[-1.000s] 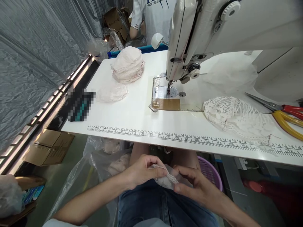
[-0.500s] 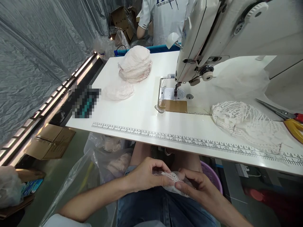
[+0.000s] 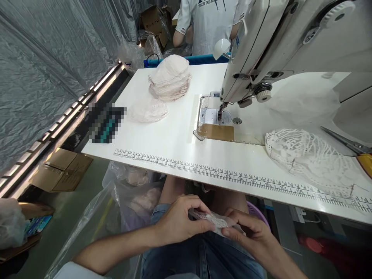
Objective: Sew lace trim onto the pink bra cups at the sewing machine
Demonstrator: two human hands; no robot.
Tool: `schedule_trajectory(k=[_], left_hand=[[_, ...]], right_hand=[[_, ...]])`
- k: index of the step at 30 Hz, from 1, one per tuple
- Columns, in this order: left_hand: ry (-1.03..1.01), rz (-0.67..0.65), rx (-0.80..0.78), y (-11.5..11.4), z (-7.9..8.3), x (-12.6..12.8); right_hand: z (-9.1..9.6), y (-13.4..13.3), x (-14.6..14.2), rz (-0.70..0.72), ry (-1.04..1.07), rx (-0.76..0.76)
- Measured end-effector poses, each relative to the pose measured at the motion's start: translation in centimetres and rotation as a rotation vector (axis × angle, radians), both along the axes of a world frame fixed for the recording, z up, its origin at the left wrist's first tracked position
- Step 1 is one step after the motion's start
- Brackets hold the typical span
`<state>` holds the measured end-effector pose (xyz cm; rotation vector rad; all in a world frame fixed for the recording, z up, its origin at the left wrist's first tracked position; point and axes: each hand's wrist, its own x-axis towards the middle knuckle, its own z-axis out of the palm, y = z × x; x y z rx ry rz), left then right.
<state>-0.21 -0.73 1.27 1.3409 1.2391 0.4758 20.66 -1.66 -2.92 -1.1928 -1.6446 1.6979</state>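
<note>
Over my lap, below the table edge, both hands pinch a small white lace piece [image 3: 216, 221]. My left hand [image 3: 180, 221] grips its left end with curled fingers. My right hand [image 3: 251, 234] holds its right end between thumb and fingers. Denim-covered legs lie under the hands. The white sewing machine [image 3: 290, 35] stands on the white table [image 3: 174, 135] ahead, its needle [image 3: 220, 112] over the metal plate.
A stack of pink lace cups [image 3: 170, 77] and a single flat one [image 3: 148, 111] lie at the table's left. A pile of white lace trim [image 3: 308, 157] and scissors [image 3: 357, 149] sit at the right. A person in a white shirt [image 3: 209, 23] stands behind. Plastic bags [image 3: 128, 197] hang beside my left knee.
My hands have stayed at my lap, working the lace piece closer together and flatter. The view has shifted slightly left, so the table and machine sit further right.
</note>
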Motion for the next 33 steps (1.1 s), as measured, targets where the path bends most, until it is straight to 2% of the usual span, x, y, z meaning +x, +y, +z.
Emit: schedule_trajectory(k=[7,10,14,19,23,28,31,33], left_hand=[[0.000,0.021,0.077,-0.1,0.1,0.1],[-0.066,0.032,0.035,0.2,0.0,0.1],[-0.114,0.026,-0.057,0.6,0.2,0.0],[-0.112,0.011,-0.101,0.9,0.4,0.1],[-0.132,0.007,-0.113,1.1,0.8,0.1],[-0.216,-0.080,-0.037,1.7,0.6,-0.7],[-0.199,-0.061,-0.058,1.6,0.7,-1.0],[-0.127,-0.026,-0.045,1.4,1.4,-1.2]], right_hand=[[0.1,0.1,-0.3,-0.030,0.009,0.022],[0.3,0.1,-0.2,-0.004,0.004,0.002],[1.4,0.5,-0.2,0.098,-0.024,-0.025],[2.7,1.3,-0.5,0.149,-0.137,0.080],[3.1,1.7,-1.0,0.121,-0.154,0.087],[3.8,2.4,-1.6,0.077,-0.124,0.049],[4.2,2.5,-1.8,0.045,-0.126,0.071],[4.5,2.4,-2.0,0.005,-0.134,0.116]])
